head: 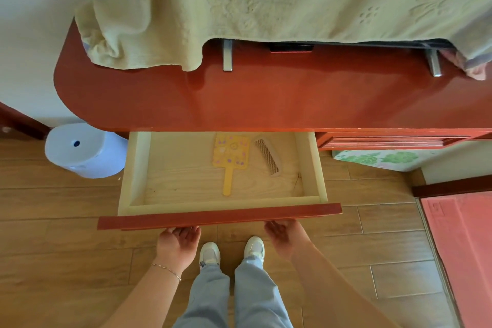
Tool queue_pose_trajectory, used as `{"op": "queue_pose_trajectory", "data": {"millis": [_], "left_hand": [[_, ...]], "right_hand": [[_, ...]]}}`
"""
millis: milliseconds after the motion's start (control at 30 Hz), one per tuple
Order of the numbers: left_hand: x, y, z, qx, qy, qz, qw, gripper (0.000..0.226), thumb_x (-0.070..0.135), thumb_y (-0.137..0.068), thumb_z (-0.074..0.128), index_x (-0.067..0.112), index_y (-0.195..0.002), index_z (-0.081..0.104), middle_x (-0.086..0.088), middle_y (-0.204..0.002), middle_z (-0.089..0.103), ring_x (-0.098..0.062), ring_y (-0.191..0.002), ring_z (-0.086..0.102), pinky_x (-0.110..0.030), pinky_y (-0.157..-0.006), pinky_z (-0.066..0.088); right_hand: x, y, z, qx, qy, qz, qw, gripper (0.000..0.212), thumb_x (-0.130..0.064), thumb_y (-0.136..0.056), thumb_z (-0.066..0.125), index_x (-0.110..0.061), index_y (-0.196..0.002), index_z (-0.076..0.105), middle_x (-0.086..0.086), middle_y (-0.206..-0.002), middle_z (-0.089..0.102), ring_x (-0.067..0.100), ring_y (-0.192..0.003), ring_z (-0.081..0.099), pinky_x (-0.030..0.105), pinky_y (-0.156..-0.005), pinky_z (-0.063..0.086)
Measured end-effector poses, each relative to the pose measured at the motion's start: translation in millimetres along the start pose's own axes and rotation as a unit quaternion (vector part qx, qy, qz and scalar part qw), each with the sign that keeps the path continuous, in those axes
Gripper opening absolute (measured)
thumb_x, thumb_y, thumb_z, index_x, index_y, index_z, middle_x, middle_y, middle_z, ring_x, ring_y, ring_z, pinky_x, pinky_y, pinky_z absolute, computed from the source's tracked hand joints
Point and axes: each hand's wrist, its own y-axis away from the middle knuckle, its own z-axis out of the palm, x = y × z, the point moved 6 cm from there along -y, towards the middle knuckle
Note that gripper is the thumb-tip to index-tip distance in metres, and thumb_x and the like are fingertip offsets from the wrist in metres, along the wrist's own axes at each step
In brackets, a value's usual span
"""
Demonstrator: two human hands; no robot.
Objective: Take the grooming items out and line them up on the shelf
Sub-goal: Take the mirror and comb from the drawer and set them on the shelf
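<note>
A pale wooden drawer (133, 168) with a red front stands pulled out below the red shelf top (266, 98). Inside it lie a yellow hand mirror (230, 158) with a long handle and, to its right, a grey comb (268, 156). My left hand (178, 242) is under the drawer front's lower edge, palm up, fingers curled at the edge. My right hand (283, 234) is under the same edge further right, fingertips hidden beneath it. Neither hand touches the mirror or the comb.
A pale green towel (239, 8) drapes over the back of the shelf, with two metal brackets (227, 56) below it. A light blue cylinder (85, 152) stands on the wooden floor at left. A closed drawer sits at right, a pink mat (463, 247) beyond.
</note>
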Motion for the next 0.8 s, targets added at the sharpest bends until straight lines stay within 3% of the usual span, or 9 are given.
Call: {"op": "queue_pose_trajectory", "data": {"millis": [233,300,367,433,467,533,633,733,800], "left_hand": [[1.7,4.0,-8.7,-0.019,-0.05,-0.008,0.999,0.047,0.023,-0.1,0.014,0.004,-0.142,0.025,-0.014,-0.149,0.03,-0.026,-0.138,0.026,-0.041,-0.114,0.02],[2.5,9.8,-8.3,-0.033,-0.181,0.007,0.983,0.045,0.015,-0.1,0.015,0.002,-0.141,0.027,-0.017,-0.147,0.033,-0.027,-0.136,0.03,-0.04,-0.114,0.021],[2.3,17.2,-6.8,-0.029,-0.443,0.06,0.894,0.038,0.007,-0.099,0.023,-0.002,-0.132,0.039,-0.019,-0.132,0.05,-0.026,-0.121,0.048,-0.036,-0.105,0.035],[-4.6,31.6,2.8,-0.067,-0.664,0.116,0.736,0.034,0.012,-0.099,0.029,0.004,-0.124,0.051,-0.011,-0.115,0.062,-0.017,-0.102,0.057,-0.029,-0.091,0.044],[-11.1,41.4,10.1,-0.107,-0.734,0.133,0.657,0.033,0.017,-0.099,0.031,0.011,-0.119,0.056,-0.004,-0.112,0.063,-0.011,-0.098,0.058,-0.025,-0.088,0.046],[-23.1,67.8,26.8,-0.185,-0.784,0.15,0.573,0.029,0.03,-0.097,0.035,0.025,-0.103,0.063,0.009,-0.101,0.066,0.0,-0.091,0.059,-0.018,-0.08,0.047],[-32.6,110.7,63.3,-0.277,-0.756,0.18,0.566,0.024,0.033,-0.094,0.043,0.03,-0.093,0.066,0.008,-0.089,0.069,0.003,-0.083,0.062,-0.015,-0.074,0.048],[-26.4,131.1,105.3,-0.311,-0.717,0.224,0.582,0.019,0.029,-0.093,0.047,0.029,-0.088,0.065,0.003,-0.082,0.069,-0.004,-0.079,0.064,-0.023,-0.076,0.052],[-17.9,126.4,130.8,-0.297,-0.726,0.277,0.555,0.021,0.031,-0.093,0.046,0.031,-0.078,0.062,0.005,-0.075,0.067,-0.011,-0.076,0.065,-0.03,-0.076,0.053]], "right_hand": [[2.3,-4.0,-10.1,0.02,0.064,0.009,0.998,0.025,0.008,-0.089,0.038,-0.005,-0.095,0.058,0.012,-0.09,0.062,0.024,-0.087,0.06,0.032,-0.078,0.049],[-2.0,-0.2,-13.9,0.045,0.176,0.014,0.983,0.021,0.007,-0.091,0.039,-0.004,-0.097,0.056,0.013,-0.093,0.062,0.022,-0.086,0.06,0.031,-0.077,0.048],[-9.7,10.7,-14.1,0.053,0.373,-0.006,0.926,0.02,0.003,-0.091,0.045,-0.004,-0.107,0.055,0.014,-0.101,0.06,0.024,-0.09,0.059,0.031,-0.082,0.049],[-15.6,28.5,-8.9,0.044,0.571,-0.047,0.818,0.031,-0.006,-0.09,0.05,-0.007,-0.12,0.057,0.013,-0.114,0.061,0.026,-0.104,0.059,0.032,-0.09,0.047],[-16.8,41.2,-2.8,0.027,0.64,-0.07,0.765,0.033,-0.011,-0.091,0.048,-0.011,-0.122,0.057,0.009,-0.118,0.062,0.025,-0.109,0.059,0.029,-0.09,0.046],[-18.3,69.1,12.0,-0.02,0.732,-0.12,0.671,0.033,-0.016,-0.093,0.04,-0.02,-0.121,0.058,0.003,-0.118,0.064,0.018,-0.106,0.061,0.024,-0.085,0.047],[-22.7,107.6,36.2,-0.092,0.761,-0.179,0.617,0.031,-0.024,-0.095,0.04,-0.029,-0.118,0.059,-0.009,-0.111,0.066,0.005,-0.096,0.061,0.015,-0.079,0.046],[-39.9,133.4,69.2,-0.135,0.729,-0.232,0.629,0.025,-0.025,-0.095,0.045,-0.031,-0.112,0.063,-0.012,-0.096,0.069,-0.002,-0.086,0.063,0.013,-0.077,0.05],[-58.3,138.1,89.4,-0.128,0.7,-0.271,0.648,0.021,-0.025,-0.094,0.046,-0.031,-0.102,0.065,-0.011,-0.082,0.067,0.001,-0.077,0.064,0.017,-0.073,0.053]]}}
